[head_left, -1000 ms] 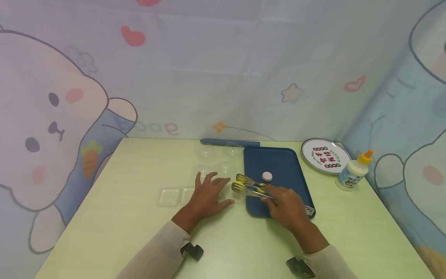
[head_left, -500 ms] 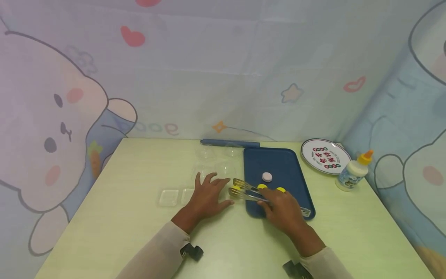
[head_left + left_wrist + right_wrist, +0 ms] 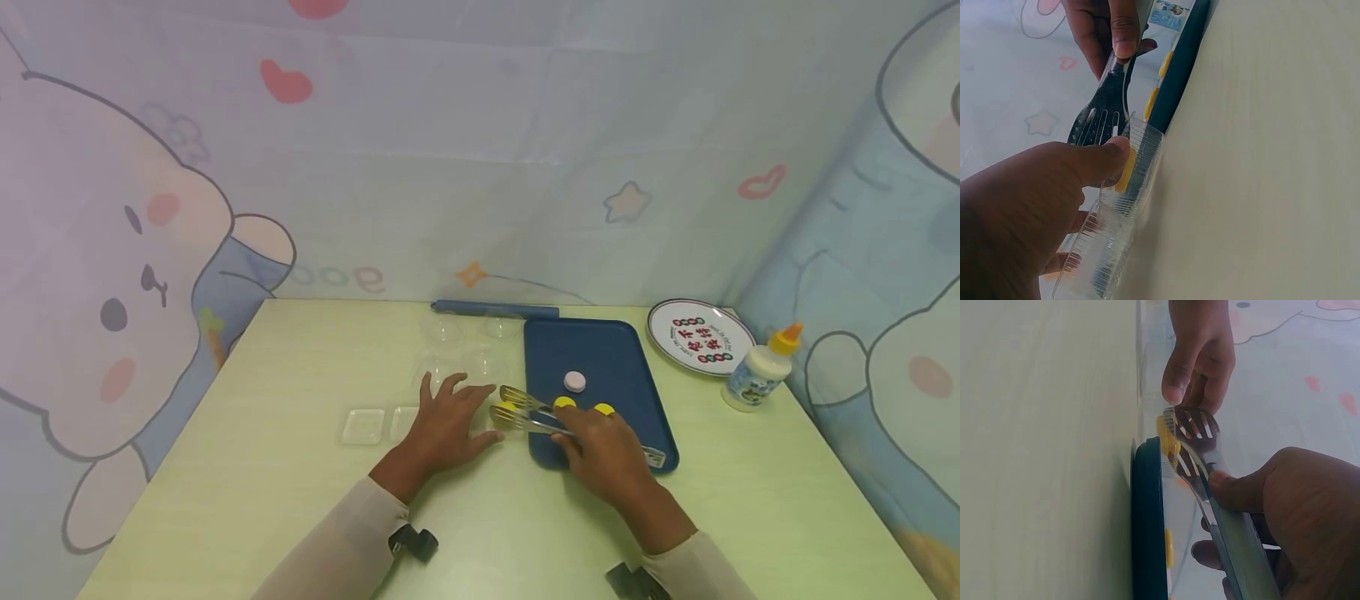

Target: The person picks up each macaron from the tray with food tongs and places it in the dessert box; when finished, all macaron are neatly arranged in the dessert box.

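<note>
My right hand (image 3: pixel 611 454) holds metal tongs (image 3: pixel 1235 544) with slotted ends, reaching left past the edge of the blue tray (image 3: pixel 577 346). Between the parted tong ends sits a yellow macaron (image 3: pixel 508 407), in a clear plastic box (image 3: pixel 1147 147). My left hand (image 3: pixel 444 425) holds this box at its sides, its thumb along the near wall in the left wrist view. Some of its fingers show behind the clear plastic. On the tray lie a pale pink macaron (image 3: pixel 574 382) and two more yellow macarons (image 3: pixel 603 409), partly behind my right hand.
Left of my left hand lies a small clear box (image 3: pixel 363 426). Behind it are several clear domed lids (image 3: pixel 442 332) and a blue-grey rod (image 3: pixel 495 309). A printed plate (image 3: pixel 701 333) and a glue-type bottle (image 3: pixel 757 375) stand at the right. A patterned cloth hangs behind.
My right hand has shifted slightly left and toward me with the tongs, and the tong ends have spread apart around the yellow macaron. My left hand stays in place.
</note>
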A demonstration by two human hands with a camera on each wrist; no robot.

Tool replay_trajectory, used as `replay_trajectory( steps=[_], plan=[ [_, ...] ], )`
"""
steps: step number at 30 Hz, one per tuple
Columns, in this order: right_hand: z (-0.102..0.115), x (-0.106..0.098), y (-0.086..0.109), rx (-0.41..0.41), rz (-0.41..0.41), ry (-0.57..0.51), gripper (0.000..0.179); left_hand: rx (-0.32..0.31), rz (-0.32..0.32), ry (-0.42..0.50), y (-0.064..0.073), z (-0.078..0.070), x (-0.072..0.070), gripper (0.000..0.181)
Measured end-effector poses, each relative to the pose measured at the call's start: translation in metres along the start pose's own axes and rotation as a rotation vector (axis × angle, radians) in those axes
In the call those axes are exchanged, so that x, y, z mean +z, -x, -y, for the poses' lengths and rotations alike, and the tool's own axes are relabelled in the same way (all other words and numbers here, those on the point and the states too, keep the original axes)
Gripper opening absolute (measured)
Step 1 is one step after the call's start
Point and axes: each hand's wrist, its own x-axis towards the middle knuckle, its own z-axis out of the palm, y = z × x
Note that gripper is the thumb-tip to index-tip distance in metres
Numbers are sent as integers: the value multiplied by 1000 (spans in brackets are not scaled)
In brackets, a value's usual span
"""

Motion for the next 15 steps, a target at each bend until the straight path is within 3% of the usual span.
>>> replay_trajectory(
  steps=[15],
  plan=[
    [-1, -1, -3, 12, 30, -35, 39, 8, -11, 0, 1, -2, -3, 72]
  ],
)
